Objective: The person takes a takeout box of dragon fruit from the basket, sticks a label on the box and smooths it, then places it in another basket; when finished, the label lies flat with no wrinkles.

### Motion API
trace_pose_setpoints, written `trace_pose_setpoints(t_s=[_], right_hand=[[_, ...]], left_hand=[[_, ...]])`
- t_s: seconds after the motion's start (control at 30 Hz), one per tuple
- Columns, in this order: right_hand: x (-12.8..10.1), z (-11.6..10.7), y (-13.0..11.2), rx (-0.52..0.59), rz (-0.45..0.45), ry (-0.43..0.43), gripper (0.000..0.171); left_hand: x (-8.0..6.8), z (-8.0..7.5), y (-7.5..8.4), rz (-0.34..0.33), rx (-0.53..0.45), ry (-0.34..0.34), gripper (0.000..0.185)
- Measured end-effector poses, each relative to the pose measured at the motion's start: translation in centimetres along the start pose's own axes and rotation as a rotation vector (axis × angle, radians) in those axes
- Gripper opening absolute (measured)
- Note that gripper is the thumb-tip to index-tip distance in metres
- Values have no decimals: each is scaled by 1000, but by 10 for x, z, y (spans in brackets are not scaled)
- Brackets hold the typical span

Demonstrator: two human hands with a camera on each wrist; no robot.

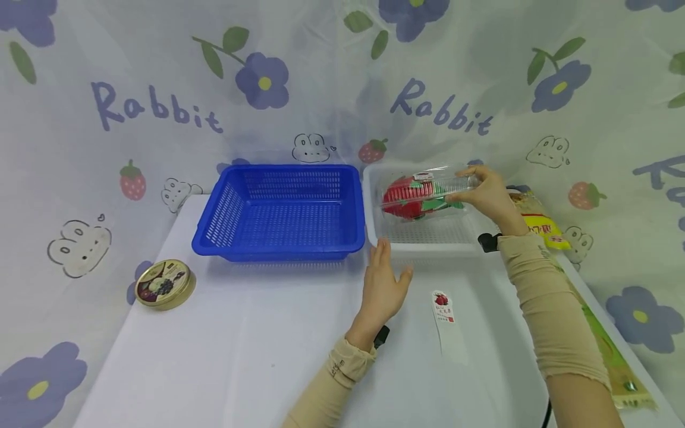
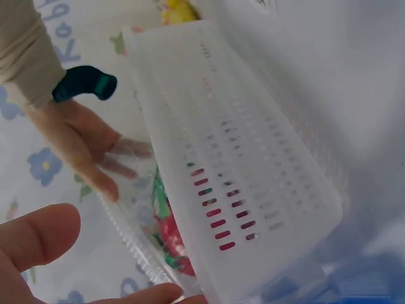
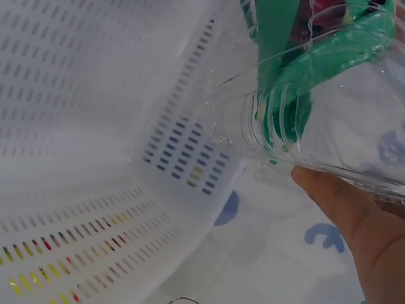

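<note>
A person's right hand (image 1: 489, 199) gripped a clear plastic clamshell box (image 1: 423, 195) of red and green contents, fingers and thumb curled round its end, and held it tilted above the white perforated basket (image 1: 428, 238), clear of the basket's floor. The right wrist view showed the ribbed wall of the box (image 3: 316, 95) with green shapes inside and the thumb pressed under it, the basket's slotted walls (image 3: 95, 158) close behind. The left hand (image 1: 382, 288) rested flat on the white table (image 1: 241, 345) with its fingers straight and spread, holding nothing, its fingertips just short of the basket's front rim. From the left wrist, the basket's slotted side (image 2: 240, 158) filled the frame with the box's red contents showing through the slots. A blue perforated basket (image 1: 280, 211) stood just beside the white one, on its left. A round tin (image 1: 164, 283) lay near the table's left edge, a long narrow label (image 1: 446, 324) lay between the two forearms, and a yellow and green packet (image 1: 588, 297) stretched along the right edge.
</note>
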State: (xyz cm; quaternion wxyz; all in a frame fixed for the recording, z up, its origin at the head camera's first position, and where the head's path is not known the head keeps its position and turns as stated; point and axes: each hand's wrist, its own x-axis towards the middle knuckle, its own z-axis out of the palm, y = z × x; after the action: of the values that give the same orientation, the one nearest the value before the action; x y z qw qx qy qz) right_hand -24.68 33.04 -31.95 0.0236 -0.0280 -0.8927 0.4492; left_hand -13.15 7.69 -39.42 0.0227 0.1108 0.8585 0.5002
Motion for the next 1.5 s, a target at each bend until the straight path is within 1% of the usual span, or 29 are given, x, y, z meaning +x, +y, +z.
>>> trace_pose_setpoints(t_s=[0.27,0.4,0.57,0.67,0.73,0.87,0.97,1.03,1.1,1.17,1.4,1.5], right_hand=[[3,8,25,39,48,-46,70],[6,7,30,6,40,-90,70],[13,1,28,-68,68,-198,78],[14,-4,29,-114,104,-276,83],[15,-8,30,-91,137,-318,82],[15,-14,32,-4,213,-377,77],[13,-16,32,-2,280,-411,76],[12,-16,32,-11,329,-426,76],[11,-16,32,6,372,-442,76],[10,-15,32,17,397,-450,75],[10,-12,34,-2,406,-478,69],[12,-12,32,-26,419,-470,68]], left_hand=[[3,4,-5,13,76,-49,68],[5,3,-8,24,134,-59,67],[7,-1,-9,45,163,-33,66],[8,-2,-9,51,164,-33,67],[9,-2,-9,48,157,-36,68],[10,-1,-8,37,142,-41,68],[10,-1,-9,35,141,-41,68],[10,-1,-9,34,145,-43,68],[10,0,-10,37,147,-41,68],[10,0,-10,40,151,-39,68],[13,2,-11,44,149,-47,68],[15,1,-11,47,140,-56,67]])
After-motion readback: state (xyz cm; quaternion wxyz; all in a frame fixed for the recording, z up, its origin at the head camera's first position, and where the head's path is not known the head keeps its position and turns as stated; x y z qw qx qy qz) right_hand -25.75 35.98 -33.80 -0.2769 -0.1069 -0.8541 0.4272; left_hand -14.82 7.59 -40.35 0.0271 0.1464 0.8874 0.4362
